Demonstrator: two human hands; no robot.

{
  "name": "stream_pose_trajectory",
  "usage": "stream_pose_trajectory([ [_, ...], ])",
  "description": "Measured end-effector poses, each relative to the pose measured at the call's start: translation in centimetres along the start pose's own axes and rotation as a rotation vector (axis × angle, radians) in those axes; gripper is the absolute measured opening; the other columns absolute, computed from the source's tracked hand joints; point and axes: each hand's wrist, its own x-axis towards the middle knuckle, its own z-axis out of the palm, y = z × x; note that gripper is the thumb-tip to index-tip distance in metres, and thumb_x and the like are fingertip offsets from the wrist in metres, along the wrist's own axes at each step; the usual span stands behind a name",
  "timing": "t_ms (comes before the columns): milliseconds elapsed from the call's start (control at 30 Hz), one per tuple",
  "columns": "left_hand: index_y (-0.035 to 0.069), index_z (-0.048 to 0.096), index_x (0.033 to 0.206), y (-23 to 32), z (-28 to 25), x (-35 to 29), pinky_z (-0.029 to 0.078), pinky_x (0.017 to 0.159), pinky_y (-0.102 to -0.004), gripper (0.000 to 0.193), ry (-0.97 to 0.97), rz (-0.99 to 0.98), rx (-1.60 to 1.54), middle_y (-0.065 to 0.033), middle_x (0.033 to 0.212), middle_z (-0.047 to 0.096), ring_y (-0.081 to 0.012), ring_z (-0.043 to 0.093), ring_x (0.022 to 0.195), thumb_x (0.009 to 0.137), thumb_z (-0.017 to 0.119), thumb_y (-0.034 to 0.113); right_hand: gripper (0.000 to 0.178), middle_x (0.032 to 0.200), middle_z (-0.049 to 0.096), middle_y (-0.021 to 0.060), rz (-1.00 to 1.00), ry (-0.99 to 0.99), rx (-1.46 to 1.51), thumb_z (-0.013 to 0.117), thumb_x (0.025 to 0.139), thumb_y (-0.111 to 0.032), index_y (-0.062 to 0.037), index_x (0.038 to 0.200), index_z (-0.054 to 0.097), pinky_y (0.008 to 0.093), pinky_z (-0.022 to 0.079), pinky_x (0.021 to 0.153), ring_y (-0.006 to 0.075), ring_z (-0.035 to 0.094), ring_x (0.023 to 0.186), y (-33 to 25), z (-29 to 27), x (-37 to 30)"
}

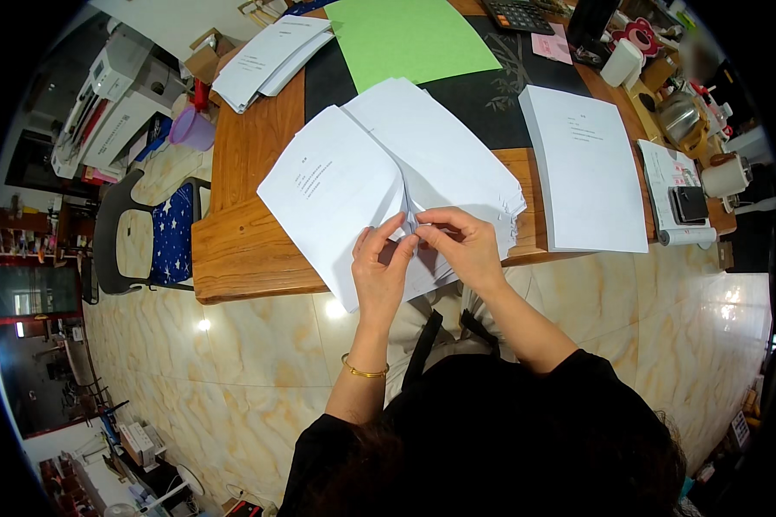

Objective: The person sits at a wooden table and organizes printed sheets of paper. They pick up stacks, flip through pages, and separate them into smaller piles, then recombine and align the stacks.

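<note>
Two piles of white printed paper lie side by side at the near edge of the wooden table. My left hand (381, 263) is at the near right corner of the left pile (328, 172), its fingers closed on the lifted sheet edges. Close beside it, my right hand (463, 246) pinches at the same raised edges, thumb and forefinger together. Under and beyond my right hand spreads the right pile (444, 142), blank side up, its right edge uneven and fanned. Exactly how many sheets each hand grips is hidden between the fingers.
A neat paper stack (586, 172) stands to the right, a smaller stack (272, 56) at the far left. A green sheet (409, 39) lies on the dark mat (491, 108). Beyond are a calculator (519, 15) and a kettle (679, 119). A chair (116, 228) stands left of the table (241, 250).
</note>
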Motion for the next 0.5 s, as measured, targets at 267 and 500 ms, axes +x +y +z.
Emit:
stream_pose_trajectory([
  [267, 0.006, 0.071, 0.117, -0.12, 0.07, 0.03, 0.031, 0.115, -0.0421, 0.032, -0.001, 0.003, 0.006, -0.0042, 0.09, 0.072, -0.015, 0.06, 0.075, 0.088, 0.075, 0.017, 0.02, 0.101, 0.071, 0.0073, -0.015, 0.004, 0.005, 0.07, 0.089, -0.003, 0.0008, 0.108, 0.073, 0.0248, 0.057, 0.076, 0.0115, 0.068, 0.085, 0.09, 0.05, 0.03],
  [500, 0.007, 0.071, 0.118, -0.1, 0.08, 0.02, 0.031, 0.115, -0.0416, 0.033, 0.009, 0.011, -0.001, -0.0036, 0.089, 0.072, -0.0145, 0.06, 0.076, 0.088, 0.076, 0.018, 0.02, 0.099, 0.072, 0.0077, -0.002, 0.004, 0.008, 0.07, 0.089, -0.003, 0.0016, 0.108, 0.072, 0.0251, 0.058, 0.076, 0.0111, 0.068, 0.086, -0.24, 0.12, -0.05],
])
